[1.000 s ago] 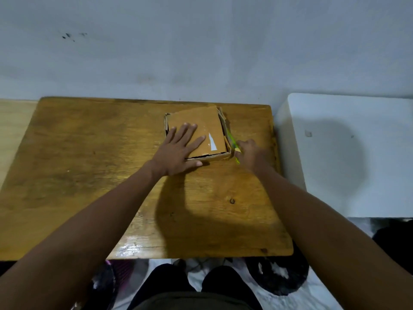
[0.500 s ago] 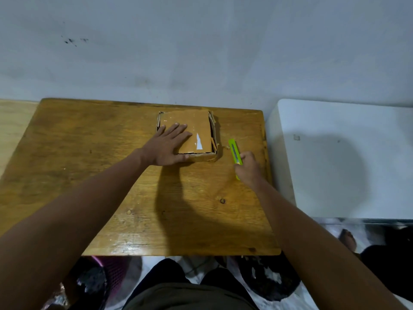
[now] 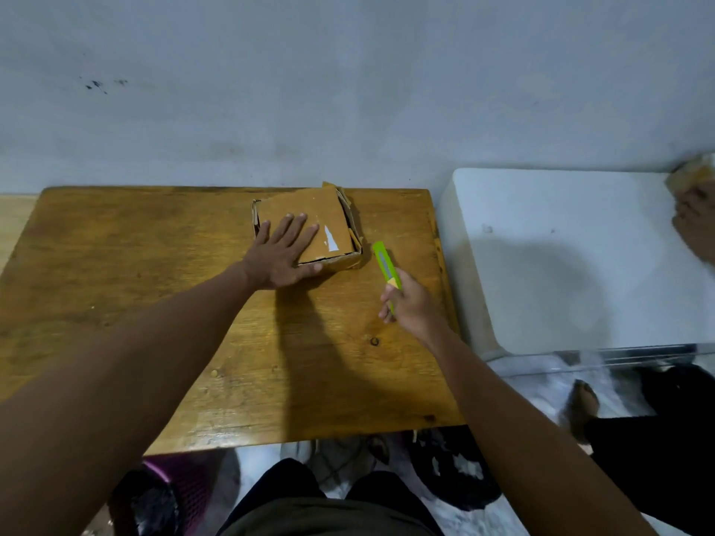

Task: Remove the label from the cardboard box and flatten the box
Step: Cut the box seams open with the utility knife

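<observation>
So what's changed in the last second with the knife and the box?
The right hand drew the green utility knife away from the cardboard box's right side, back toward the person, gripping it throughout. The left hand stayed flat on the box top, and the box stayed on the wooden table.

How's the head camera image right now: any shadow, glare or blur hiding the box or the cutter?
Head view: a hard arm shadow falls on the table nearside of the cardboard box, leaving its top lit; the green cutter in the right hand is sharp; glare streaks the table's near edge; wide-angle bowing and blur at the right border.
</observation>
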